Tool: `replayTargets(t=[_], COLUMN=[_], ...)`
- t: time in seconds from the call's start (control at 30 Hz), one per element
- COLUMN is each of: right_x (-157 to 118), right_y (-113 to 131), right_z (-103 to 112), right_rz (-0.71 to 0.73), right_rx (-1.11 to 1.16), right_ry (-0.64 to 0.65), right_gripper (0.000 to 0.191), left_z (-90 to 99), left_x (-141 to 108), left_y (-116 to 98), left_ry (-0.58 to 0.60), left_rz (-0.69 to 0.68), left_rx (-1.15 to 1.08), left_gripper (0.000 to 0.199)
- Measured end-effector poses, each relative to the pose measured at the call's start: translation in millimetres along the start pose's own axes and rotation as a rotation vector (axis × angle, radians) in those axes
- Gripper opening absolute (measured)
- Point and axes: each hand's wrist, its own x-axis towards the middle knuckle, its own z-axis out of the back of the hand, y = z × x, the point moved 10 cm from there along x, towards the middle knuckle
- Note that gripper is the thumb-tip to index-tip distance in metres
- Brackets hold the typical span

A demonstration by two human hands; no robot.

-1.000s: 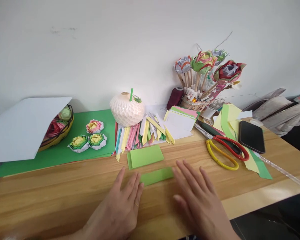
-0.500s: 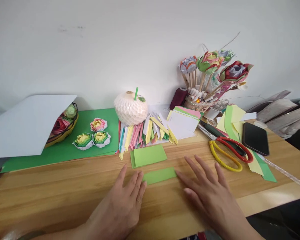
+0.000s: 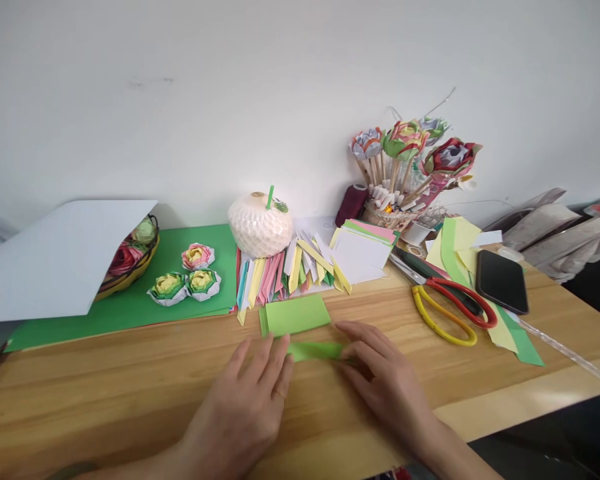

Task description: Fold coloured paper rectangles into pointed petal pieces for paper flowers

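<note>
A narrow green paper strip [image 3: 314, 351] lies on the wooden table between my hands. My left hand [image 3: 247, 393] rests flat with spread fingers, its fingertips at the strip's left end. At the right end, the thumb and bent fingers of my right hand [image 3: 380, 370] close on the paper, whose edge they partly hide. Just behind the strip sits a small stack of green paper rectangles [image 3: 297, 315]. Folded paper pieces [image 3: 290, 267] in several colours lie in a row farther back.
Scissors [image 3: 450, 300] and a black phone [image 3: 503, 281] lie right, on paper scraps [image 3: 455, 247]. Behind stand a white strawberry-shaped container [image 3: 260, 225] and paper flowers [image 3: 405, 140] on sticks. Left are three small paper flowers [image 3: 167, 287], a basket [image 3: 130, 267] and a white sheet [image 3: 55, 260].
My right hand has moved left and its spread fingers have closed on the strip's right end. My left hand has barely moved. The whole view has shifted slightly.
</note>
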Motion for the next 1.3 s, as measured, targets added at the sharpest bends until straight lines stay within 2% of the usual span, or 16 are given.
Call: replayTargets(t=[0.13, 0.2, 0.27, 0.33, 0.37, 0.43, 0.47, 0.53, 0.63, 0.77, 0.93, 1.03, 1.1, 1.17, 1.2, 1.3], right_x=[5.2, 10.3, 16.2, 20.7, 22.4, 25.7, 28.0, 34.4, 47.3, 60.5, 54.5, 48.7, 48.1, 49.0, 49.9, 54.3], right_y=[10.3, 21.2, 33.1, 44.7, 50.4, 59.4, 62.1, 64.0, 61.6, 58.4, 61.4, 59.7, 55.4, 50.3, 48.0, 42.2], right_z=[23.6, 24.8, 15.8, 2.9, -3.9, -15.2, -19.9, -25.6, -27.2, -21.8, -20.0, -23.3, -29.6, -36.9, -39.3, -39.5], right_rz=[0.063, 0.132, 0.196, 0.242, 0.264, 0.297, 0.308, 0.327, 0.377, 0.491, 0.677, 0.701, 0.66, 0.605, 0.577, 0.515], right_rx=[-0.06, -0.121, -0.126, -0.061, -0.019, 0.073, 0.111, 0.147, 0.088, -0.029, -0.112, -0.149, -0.153, -0.132, -0.113, -0.036], right_ry=[-0.151, -0.153, -0.088, -0.004, 0.038, 0.111, 0.145, 0.19, 0.204, 0.156, 0.128, 0.127, 0.165, 0.219, 0.237, 0.242], right_gripper=[0.012, 0.009, 0.014, 0.025, 0.029, 0.033, 0.034, 0.035, 0.031, 0.023, 0.026, 0.028, 0.03, 0.03, 0.029, 0.023], left_z=[19.1, 13.1, -13.0, -49.8, -64.0, -76.0, -78.6, -83.7, -91.9, -100.2, -97.0, -80.2, -55.0, -27.6, -17.6, -10.9], left_x=[9.4, 11.6, 10.0, 0.9, -3.4, -0.1, 1.1, 0.8, -5.5, -8.9, -3.4, 0.3, 8.4, 16.9, 18.7, 17.9], left_y=[13.9, 28.2, 46.7, 56.6, 56.5, 46.3, 46.5, 49.6, 57.1, 63.4, 68.5, 82.4, 84.9, 69.1, 57.2, 29.2], left_ry=[-0.152, -0.115, 0.048, 0.253, 0.306, 0.331, 0.316, 0.312, 0.353, 0.381, 0.341, 0.245, 0.098, -0.07, -0.138, -0.178], left_rz=[0.017, 0.107, 0.296, 0.537, 0.646, 0.693, 0.728, 0.806, 0.924, 0.96, 0.838, 0.718, 0.552, 0.31, 0.186, -0.063], left_rx=[-0.039, -0.186, -0.463, -0.848, -1.074, -1.484, -1.582, -1.651, -1.585, -1.535, -1.457, -1.055, -0.691, -0.408, -0.316, -0.189], left_gripper=[0.034, 0.032, 0.031, 0.035, 0.037, 0.037, 0.037, 0.033, 0.025, 0.025, 0.037, 0.034, 0.023, 0.011, 0.015, 0.019])
